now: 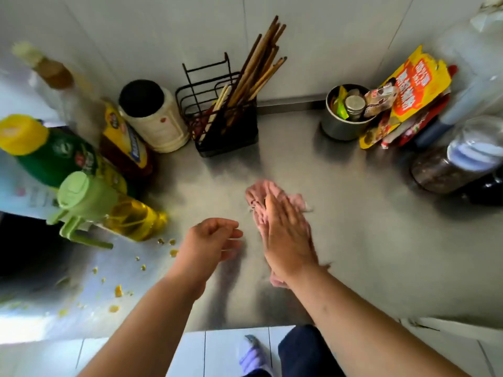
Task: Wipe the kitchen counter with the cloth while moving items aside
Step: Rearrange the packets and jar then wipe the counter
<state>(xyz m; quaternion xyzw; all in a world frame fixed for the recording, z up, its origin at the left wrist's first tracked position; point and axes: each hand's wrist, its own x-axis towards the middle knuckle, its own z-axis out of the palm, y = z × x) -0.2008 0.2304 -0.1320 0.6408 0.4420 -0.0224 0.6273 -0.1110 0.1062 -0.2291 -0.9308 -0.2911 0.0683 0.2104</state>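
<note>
While your right hand (285, 238) lay flat on the pink cloth (261, 194), fingers straight and close together, that cloth sat bunched in the middle of the steel counter (367, 240), poking out past your fingertips. Your left hand (209, 240) was just beside it, not touching it, fingers loosely curled and gripping nothing; whether it touched the steel, I could not tell.

Off to your left, yellow crumbs (118, 291) were scattered over the counter, near an oil bottle (130, 216) with a pale green cap. Behind that stood a green bottle (49, 153) with a yellow cap and a white jar (152, 118) with a black lid. At the back wall you had a black wire holder (226, 131) full of chopsticks. Over on the right were a metal tin (340, 126) stuffed with small items, bright packets (408, 91) leaning beside it, and a glass jar (449, 164).
</note>
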